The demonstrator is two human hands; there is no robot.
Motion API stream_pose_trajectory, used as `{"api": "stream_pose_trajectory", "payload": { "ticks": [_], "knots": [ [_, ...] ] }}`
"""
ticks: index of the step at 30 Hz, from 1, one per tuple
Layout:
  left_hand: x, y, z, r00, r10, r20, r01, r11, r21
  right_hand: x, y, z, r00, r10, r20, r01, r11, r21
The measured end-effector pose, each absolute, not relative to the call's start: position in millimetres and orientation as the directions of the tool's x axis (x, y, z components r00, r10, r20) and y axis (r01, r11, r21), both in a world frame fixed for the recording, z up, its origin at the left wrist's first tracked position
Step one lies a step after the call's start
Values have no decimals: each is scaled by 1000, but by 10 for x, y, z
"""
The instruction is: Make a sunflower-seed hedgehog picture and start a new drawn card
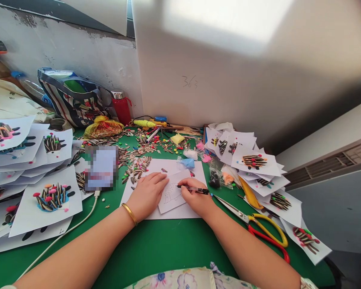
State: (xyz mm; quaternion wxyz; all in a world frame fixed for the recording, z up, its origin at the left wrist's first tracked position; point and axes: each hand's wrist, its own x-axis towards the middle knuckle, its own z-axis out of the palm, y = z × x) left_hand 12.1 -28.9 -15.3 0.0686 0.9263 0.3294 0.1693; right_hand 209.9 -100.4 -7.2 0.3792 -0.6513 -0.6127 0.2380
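Note:
My right hand (198,200) is closed around a black pen (201,190), its tip on a small white card (171,206). Pen lines on that card form a rounded, scalloped outline with short legs, like a hedgehog. Flat across the card's left edge lies my left hand (149,194), fingers stretched out and holding nothing; a gold bangle (130,214) circles its wrist. Beneath both is a larger white sheet (195,168). Striped sunflower seeds (135,170) are scattered just beyond my left hand. A blue clay packet (187,163) sits at the sheet's top.
Scissors (249,220) with red and yellow handles lie right of my right hand. Stacks of seed-decorated cards (72,218) (273,170) flank both sides. A phone (101,167) with a white cable (87,216) lies left. Behind stand a red bottle (122,109) and a striped bag (75,102).

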Motion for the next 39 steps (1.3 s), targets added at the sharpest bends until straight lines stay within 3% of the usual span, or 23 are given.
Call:
{"api": "stream_pose_trajectory", "payload": {
  "ticks": [33, 39],
  "knots": [
    [104, -299, -191, 723, 640, 259, 594, -768, 240, 2123, -1014, -72, 177, 976, 125, 596, -6, -803],
    [106, -296, -188, 721, 642, 260, 592, -766, 250, 2049, -1064, -44, 112, 984, 138, 601, 43, -798]
  ]
}}
